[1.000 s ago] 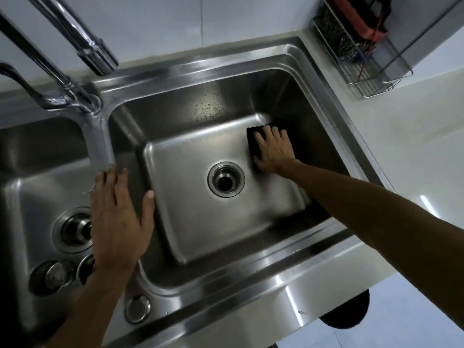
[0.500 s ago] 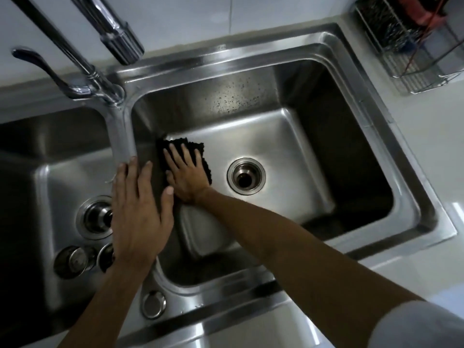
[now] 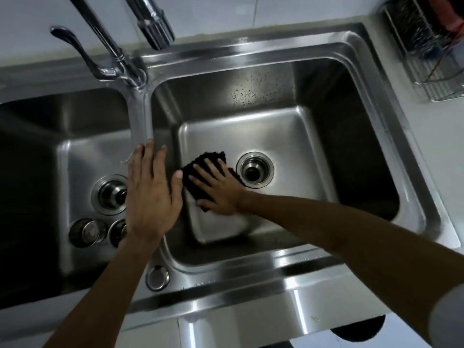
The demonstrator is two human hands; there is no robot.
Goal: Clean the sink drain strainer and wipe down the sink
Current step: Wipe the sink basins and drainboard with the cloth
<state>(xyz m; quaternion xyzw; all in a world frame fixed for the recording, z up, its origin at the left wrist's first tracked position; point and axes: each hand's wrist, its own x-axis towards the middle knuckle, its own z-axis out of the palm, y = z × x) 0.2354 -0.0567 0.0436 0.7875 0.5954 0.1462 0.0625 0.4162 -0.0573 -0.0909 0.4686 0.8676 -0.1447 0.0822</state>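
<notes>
A steel double sink fills the view; its right basin (image 3: 288, 136) has an open drain (image 3: 254, 170) in the floor. My right hand (image 3: 217, 188) lies flat, fingers straight, pressing a black cloth (image 3: 200, 163) onto the basin floor just left of that drain. My left hand (image 3: 150, 194) rests flat on the divider (image 3: 140, 116) between the basins. In the left basin (image 3: 82, 156) a drain (image 3: 110, 194) shows with two round strainer parts (image 3: 88, 232) lying in front of it.
A chrome faucet with lever (image 3: 100, 54) and spout (image 3: 153, 23) rises behind the divider. A wire rack (image 3: 426, 46) with a red item stands on the counter at the back right. A round cap (image 3: 157, 277) sits on the front rim.
My right hand slid the black cloth from the basin's right side to the far left, then back to just left of the drain. The left hand stayed on the divider.
</notes>
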